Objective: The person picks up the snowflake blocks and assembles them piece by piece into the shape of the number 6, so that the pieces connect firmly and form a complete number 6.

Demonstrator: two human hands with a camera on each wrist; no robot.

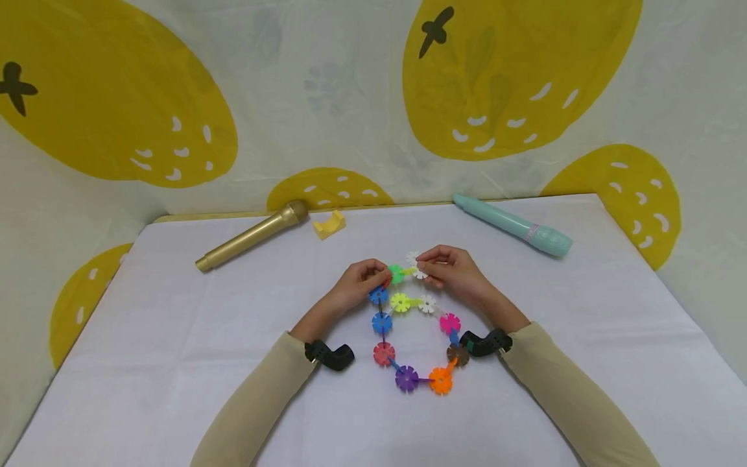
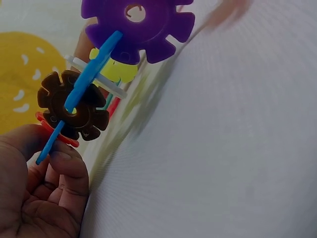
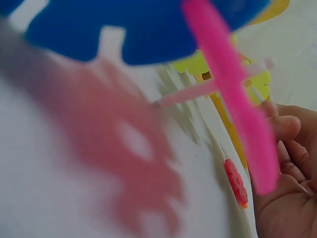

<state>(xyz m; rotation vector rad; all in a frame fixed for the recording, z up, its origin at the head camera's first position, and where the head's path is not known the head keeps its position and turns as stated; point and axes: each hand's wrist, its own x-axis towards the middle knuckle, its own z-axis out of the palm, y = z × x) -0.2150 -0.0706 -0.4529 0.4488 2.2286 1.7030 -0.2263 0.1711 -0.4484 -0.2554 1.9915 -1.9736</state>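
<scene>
A chain of colourful snowflake discs forms a loop on the white table, its slotted pieces joined edge to edge. At the upper left of the loop my left hand pinches a red snowflake disc between thumb and fingers. Next to it a green disc links through a yellow one to a white disc. My right hand pinches that white disc, and its fingertips partly hide it. Another white disc shows just behind. In the right wrist view a pink disc partly covers the fingertips.
A gold toy microphone lies at the back left, beside a small yellow cradle-shaped piece. A mint-green microphone lies at the back right. Behind the table's far edge hangs a fruit-printed cloth.
</scene>
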